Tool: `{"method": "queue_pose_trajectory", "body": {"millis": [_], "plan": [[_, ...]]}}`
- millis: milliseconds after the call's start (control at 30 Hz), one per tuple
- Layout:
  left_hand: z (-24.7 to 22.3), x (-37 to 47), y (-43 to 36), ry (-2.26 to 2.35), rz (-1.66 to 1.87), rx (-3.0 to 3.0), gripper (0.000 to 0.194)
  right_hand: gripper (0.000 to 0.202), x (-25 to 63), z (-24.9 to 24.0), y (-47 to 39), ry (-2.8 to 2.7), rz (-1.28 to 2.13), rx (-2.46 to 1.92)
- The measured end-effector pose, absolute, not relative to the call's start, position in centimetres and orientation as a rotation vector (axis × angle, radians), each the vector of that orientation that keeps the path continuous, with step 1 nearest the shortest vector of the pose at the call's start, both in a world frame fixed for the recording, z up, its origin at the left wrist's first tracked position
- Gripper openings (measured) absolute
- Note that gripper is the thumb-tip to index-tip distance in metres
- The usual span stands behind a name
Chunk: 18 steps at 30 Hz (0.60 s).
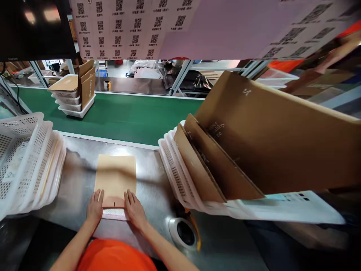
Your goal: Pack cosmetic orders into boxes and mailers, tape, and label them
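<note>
At the far left, a stack of nested white perforated baskets (24, 165) leans over the steel table (76, 169). The uppermost holds something pale, perhaps a clear bag, though glare and blur leave that uncertain. Beyond, on the green belt (135, 113), stands a smaller stack of white trays (67, 102); a flat cardboard sheet (66, 82) lies across its top, and upright brown cardboard (88, 88) is lodged at its right side.

Next comes the left hand (95, 206), laid on the near left corner of a kraft mailer (116, 175), its fingers stretched forward. The mailer lies flat on the table in front of the person, its long axis running away from the body, its whitish, bubbly-looking end (114, 214) pointing toward the person. The right hand (134, 207) rests likewise on the near right corner. The hands are apart, the mailer between them, neither clenched around it.

Right of that hand sits a tape roll (184, 232). Farther right, another stack of white baskets (176, 165) tilts over the table, bearing several large brown cardboard pieces (270, 139).
</note>
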<state>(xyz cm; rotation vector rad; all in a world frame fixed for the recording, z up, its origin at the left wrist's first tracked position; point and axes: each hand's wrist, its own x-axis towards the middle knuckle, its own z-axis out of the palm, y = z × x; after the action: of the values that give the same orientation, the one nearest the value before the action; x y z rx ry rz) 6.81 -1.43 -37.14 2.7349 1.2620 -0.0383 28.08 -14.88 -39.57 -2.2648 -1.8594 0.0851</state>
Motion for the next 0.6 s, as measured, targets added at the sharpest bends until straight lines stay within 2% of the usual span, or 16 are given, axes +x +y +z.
{"method": "queue_pose_trajectory", "body": {"millis": [233, 433, 500, 600], "plan": [[-36.6, 7.1, -0.1, 1.298, -0.065, 2.683, 0.077, 0.063, 28.9, -38.2, -12.9, -1.742, 0.088, -2.414], [-37.6, 6.1, 0.5, 1.245, 0.077, 2.716, 0.079, 0.085, 29.1, -37.8, -12.1, -1.716, 0.100, -2.465], [-37.2, 6.5, 1.1, 1.315, 0.061, 2.695, 0.076, 0.077, 29.4, -37.6, -11.5, -1.691, 0.092, -2.474], [-35.7, 7.6, 2.1, 1.349, 0.012, 2.678, 0.065, 0.054, 29.7, -37.0, -10.7, -1.662, 0.086, -2.491]]}}
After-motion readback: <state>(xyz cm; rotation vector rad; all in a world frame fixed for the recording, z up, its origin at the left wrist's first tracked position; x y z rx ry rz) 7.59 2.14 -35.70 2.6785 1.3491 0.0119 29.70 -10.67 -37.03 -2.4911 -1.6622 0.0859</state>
